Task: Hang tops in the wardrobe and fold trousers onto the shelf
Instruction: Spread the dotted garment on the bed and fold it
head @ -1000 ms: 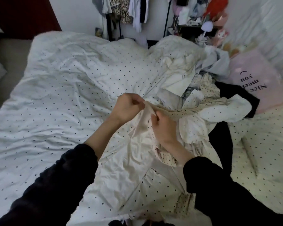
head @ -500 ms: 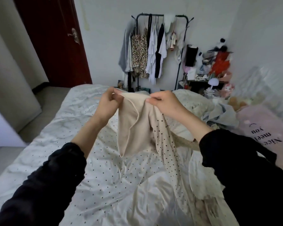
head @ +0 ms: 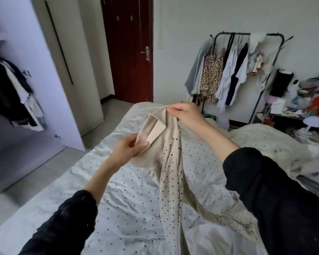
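Between both grips – beige dotted top (head: 170, 162) | left hand (head: 129, 150), right hand (head: 185, 115) pinching its collar – stretched apart, probably for a hanger

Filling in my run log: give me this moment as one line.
left hand: grips collar | right hand: pinches top | top: lifted over bed | wardrobe: open, left
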